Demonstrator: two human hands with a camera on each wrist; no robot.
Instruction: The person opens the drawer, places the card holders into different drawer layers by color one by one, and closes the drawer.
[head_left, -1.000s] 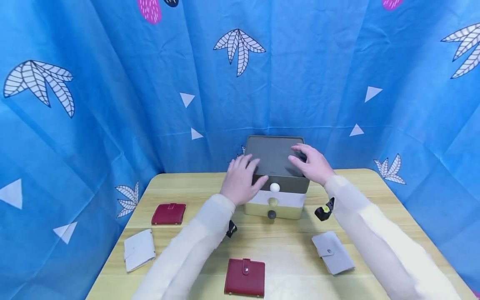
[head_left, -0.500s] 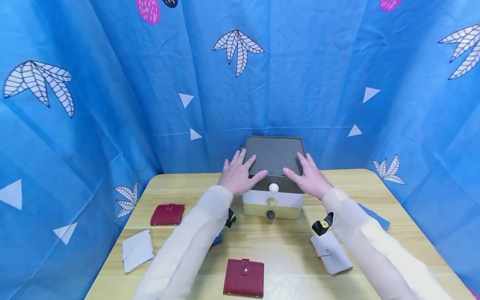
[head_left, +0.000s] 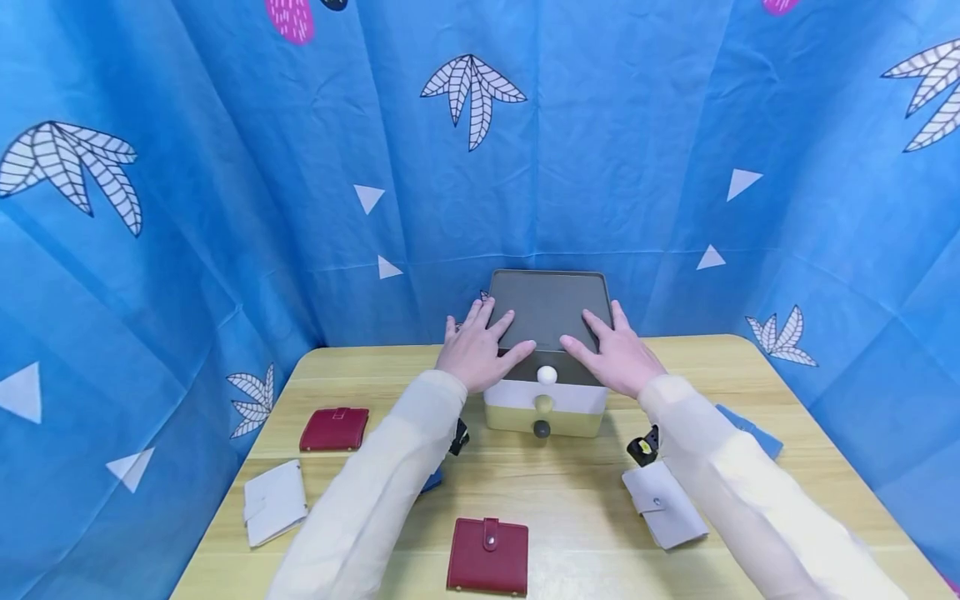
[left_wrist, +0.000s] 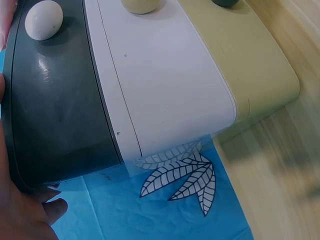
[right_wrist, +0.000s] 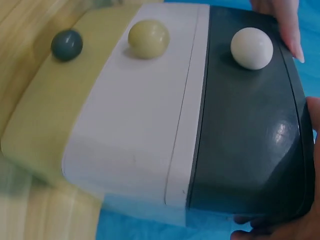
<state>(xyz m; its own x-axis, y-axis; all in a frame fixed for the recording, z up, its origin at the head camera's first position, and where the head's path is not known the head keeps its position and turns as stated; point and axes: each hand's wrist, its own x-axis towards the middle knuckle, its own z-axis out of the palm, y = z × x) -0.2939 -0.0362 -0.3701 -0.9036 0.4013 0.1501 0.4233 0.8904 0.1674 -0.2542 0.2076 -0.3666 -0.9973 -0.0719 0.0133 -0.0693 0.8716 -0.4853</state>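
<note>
Standing between left hand (head_left: 474,352) and right hand (head_left: 618,358), equally near, the drawer box (head_left: 550,327) has their extended, unclenched fingers touching its left and right top edges.

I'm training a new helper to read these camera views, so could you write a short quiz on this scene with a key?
1. Multiple choice: what colour is the knob on the top drawer?
a) yellow
b) white
c) dark grey

2. True or false: the left hand is resting flat on the table.

3. Count: how many red wallets show in the head view?

Key:
1. b
2. False; it is on the side of the box.
3. Two
</note>
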